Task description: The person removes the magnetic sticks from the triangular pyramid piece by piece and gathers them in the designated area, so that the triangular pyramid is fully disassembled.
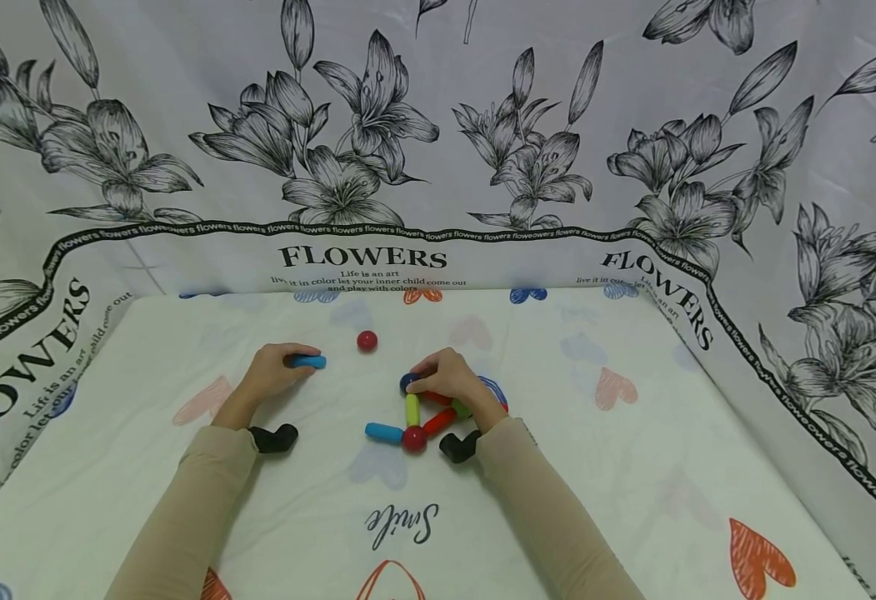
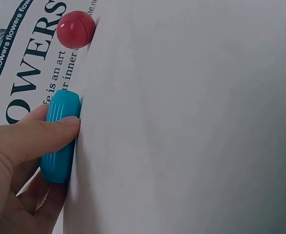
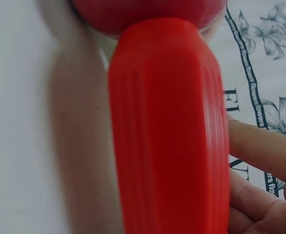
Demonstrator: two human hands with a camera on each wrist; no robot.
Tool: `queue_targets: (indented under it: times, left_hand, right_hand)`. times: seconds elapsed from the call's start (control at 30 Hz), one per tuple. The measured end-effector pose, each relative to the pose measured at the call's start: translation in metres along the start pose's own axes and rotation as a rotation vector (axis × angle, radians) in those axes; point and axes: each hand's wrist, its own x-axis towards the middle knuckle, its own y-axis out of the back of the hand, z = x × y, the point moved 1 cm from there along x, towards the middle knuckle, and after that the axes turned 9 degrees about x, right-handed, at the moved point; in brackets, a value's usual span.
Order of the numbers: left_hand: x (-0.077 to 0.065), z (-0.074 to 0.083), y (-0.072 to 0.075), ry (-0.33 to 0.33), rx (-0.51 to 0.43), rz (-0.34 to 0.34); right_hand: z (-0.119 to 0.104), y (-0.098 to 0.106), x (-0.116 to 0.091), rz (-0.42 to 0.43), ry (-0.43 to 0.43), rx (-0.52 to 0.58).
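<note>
My left hand pinches a loose blue rod between thumb and fingers; its ridged side shows in the left wrist view. A loose red ball lies beyond it, apart from the rod. With the fingertips of my right hand I grip a dark blue ball on a joined figure. From that ball a yellow-green rod runs to a red ball, which also bears another blue rod and a red rod. A second red rod and a green piece are partly hidden by my right hand.
The table has a white cloth with printed hearts and lettering. A flower-printed curtain stands behind and along both sides. Black wrist-camera mounts jut inward from both sleeves, the right one close to the joined figure.
</note>
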Motion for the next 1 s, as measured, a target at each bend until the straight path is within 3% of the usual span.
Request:
queue_targets:
  times: [0.27, 0.53, 1.0]
  left_hand:
    - [-0.001, -0.002, 0.000, -0.021, 0.006, 0.036]
    - [-0.008, 0.004, 0.005, 0.026, -0.032, 0.030]
    - [-0.024, 0.024, 0.007, -0.067, -0.074, 0.088]
  right_hand:
    - [0.001, -0.001, -0.002, -0.001, 0.013, 0.010]
    - [0.004, -0.001, 0.000, -0.008, 0.016, 0.005]
    - [0.003, -0.003, -0.002, 0.010, 0.043, -0.011]
